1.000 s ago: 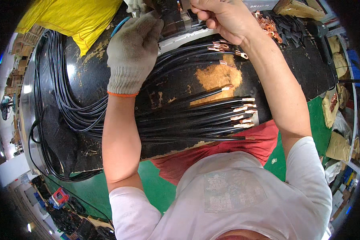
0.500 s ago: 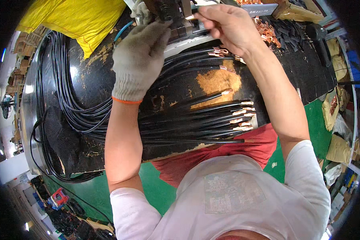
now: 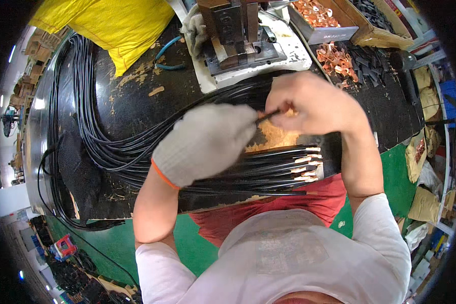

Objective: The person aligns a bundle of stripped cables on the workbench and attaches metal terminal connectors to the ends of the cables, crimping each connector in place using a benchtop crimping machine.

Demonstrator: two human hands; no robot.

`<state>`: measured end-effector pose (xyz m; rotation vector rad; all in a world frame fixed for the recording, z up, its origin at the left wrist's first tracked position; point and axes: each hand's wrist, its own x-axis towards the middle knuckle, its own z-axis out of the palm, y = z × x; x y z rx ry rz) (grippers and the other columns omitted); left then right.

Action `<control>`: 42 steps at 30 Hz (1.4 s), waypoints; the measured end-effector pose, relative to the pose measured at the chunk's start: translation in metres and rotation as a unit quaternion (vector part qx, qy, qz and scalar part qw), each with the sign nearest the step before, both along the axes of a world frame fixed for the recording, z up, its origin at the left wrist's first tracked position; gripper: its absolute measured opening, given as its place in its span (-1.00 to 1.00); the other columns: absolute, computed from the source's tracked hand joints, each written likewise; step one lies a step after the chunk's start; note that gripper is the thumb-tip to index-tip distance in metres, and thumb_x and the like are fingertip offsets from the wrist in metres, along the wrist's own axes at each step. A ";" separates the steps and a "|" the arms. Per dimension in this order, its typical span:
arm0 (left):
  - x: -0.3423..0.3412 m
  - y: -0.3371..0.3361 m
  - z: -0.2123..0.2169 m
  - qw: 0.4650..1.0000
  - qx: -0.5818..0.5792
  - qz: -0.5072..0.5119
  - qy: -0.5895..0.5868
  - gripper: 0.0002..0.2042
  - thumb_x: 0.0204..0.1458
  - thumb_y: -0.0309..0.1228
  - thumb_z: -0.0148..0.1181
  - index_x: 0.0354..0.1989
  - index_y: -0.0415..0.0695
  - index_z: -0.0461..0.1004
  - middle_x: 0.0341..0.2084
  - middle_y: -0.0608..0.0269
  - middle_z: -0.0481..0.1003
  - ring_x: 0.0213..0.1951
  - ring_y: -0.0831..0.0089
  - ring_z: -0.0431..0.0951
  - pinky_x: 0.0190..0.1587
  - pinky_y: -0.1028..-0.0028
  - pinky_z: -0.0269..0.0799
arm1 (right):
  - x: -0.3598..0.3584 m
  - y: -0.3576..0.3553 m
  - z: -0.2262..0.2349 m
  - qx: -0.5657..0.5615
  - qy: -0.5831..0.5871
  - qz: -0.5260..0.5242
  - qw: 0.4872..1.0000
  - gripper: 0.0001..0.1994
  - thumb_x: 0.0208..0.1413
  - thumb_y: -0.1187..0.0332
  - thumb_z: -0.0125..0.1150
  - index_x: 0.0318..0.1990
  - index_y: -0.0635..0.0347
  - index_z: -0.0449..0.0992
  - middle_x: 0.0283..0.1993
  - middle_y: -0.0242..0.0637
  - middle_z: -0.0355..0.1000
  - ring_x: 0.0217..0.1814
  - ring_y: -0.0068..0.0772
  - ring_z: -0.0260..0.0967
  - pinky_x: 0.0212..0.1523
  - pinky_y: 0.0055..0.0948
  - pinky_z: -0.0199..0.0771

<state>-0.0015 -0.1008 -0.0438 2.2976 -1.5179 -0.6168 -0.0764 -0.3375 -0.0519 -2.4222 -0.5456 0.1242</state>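
Nearest you, one black cable (image 3: 283, 193) lies along the front edge of the dark, scuffed bench (image 3: 137, 96), below your hands. Just past it, a bundle of smooth black cables (image 3: 271, 167), too packed to count, ends in at least five shiny copper lugs (image 3: 305, 171); its loops curve away left of your hands, near one limp black mesh bag (image 3: 76, 164). Your two hands are close together but apart: the left hand (image 3: 205, 144), in a ribbed knit glove, is closed on one short visible stretch of slim black cable (image 3: 267, 116), which lies between them. Your bare right hand (image 3: 311, 104) curls at its far end, though blur keeps you from telling whether it grips. Beyond both hands stands one metal press (image 3: 248, 45) with a chipped white base, one curved blue hose (image 3: 168, 46) to its left. Beyond your right hand are one loose heap of copper lugs (image 3: 334, 61) and two open boxes (image 3: 334, 34); beyond your left, one wrinkled yellow sack (image 3: 126, 30).
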 end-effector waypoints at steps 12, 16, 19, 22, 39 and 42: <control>0.028 -0.016 -0.020 0.936 -0.278 0.121 -0.179 -0.77 0.12 -0.39 0.33 -0.06 -0.14 0.64 -0.34 0.03 0.60 -0.38 0.13 0.63 -0.28 0.32 0.55 | 0.013 -0.009 0.002 0.331 0.142 -0.240 0.901 -0.65 0.35 0.16 0.23 -0.36 0.26 0.64 -0.64 -0.54 0.35 -0.64 -0.75 0.24 -0.62 -0.67 0.30; 0.032 -0.016 -0.023 0.912 -0.304 0.096 -0.258 -0.76 0.04 -0.31 0.38 -0.11 0.01 0.64 -0.42 0.23 0.55 -0.38 0.22 0.62 -0.34 0.32 0.57 | 0.013 -0.015 0.001 0.381 0.217 -0.271 0.857 -0.69 0.31 0.20 0.29 -0.35 0.28 0.65 -0.63 -0.51 0.40 -0.64 -0.74 0.28 -0.67 -0.69 0.25; 0.034 -0.012 -0.025 0.908 -0.311 0.096 -0.263 -0.76 0.04 -0.31 0.38 -0.11 0.02 0.63 -0.41 0.25 0.55 -0.38 0.23 0.61 -0.36 0.31 0.57 | 0.011 -0.019 0.004 0.449 0.253 -0.224 0.827 -0.69 0.31 0.21 0.29 -0.33 0.31 0.65 -0.59 -0.48 0.44 -0.63 -0.73 0.32 -0.68 -0.68 0.26; 0.033 -0.014 -0.025 0.897 -0.332 0.098 -0.275 -0.77 0.03 -0.30 0.39 -0.13 0.04 0.62 -0.44 0.30 0.55 -0.38 0.27 0.61 -0.38 0.32 0.57 | 0.011 -0.022 0.003 0.473 0.283 -0.183 0.814 -0.71 0.34 0.25 0.22 -0.30 0.32 0.66 -0.53 -0.42 0.47 -0.62 -0.71 0.35 -0.66 -0.66 0.32; 0.033 -0.016 -0.023 0.889 -0.354 0.127 -0.262 -0.78 0.00 -0.37 0.42 -0.16 -0.07 0.68 -0.41 0.17 0.59 -0.38 0.22 0.65 -0.33 0.34 0.57 | 0.028 -0.030 -0.030 0.631 0.326 -0.075 0.701 -0.47 0.38 -0.05 0.09 -0.10 0.41 0.57 -0.28 -0.12 0.63 -0.35 -0.45 0.64 -0.43 -0.56 0.67; 0.031 -0.016 -0.019 0.896 -0.349 0.126 -0.244 -0.78 0.01 -0.37 0.41 -0.15 -0.07 0.67 -0.42 0.16 0.58 -0.39 0.20 0.64 -0.34 0.33 0.56 | 0.028 -0.026 -0.034 0.640 0.333 -0.061 0.689 -0.57 0.35 0.02 0.18 -0.13 0.30 0.60 -0.31 -0.21 0.64 -0.38 -0.51 0.63 -0.43 -0.58 0.65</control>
